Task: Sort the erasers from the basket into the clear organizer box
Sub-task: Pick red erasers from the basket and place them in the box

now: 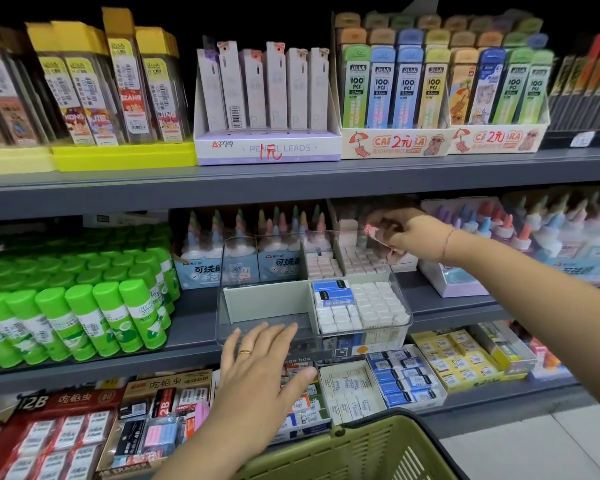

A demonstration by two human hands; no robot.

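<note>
Eraser (372, 233) pinched in right hand (411, 237) over organizer box (361, 336) far-right compartment; left hand (257, 362) flat, spread, at near wall. Placing step; next: lower, release.

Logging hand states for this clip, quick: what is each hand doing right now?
Left hand: open, fingers straight, holding nothing, by the clear organizer box.
Right hand: pinches a small pinkish eraser above the box.
</note>
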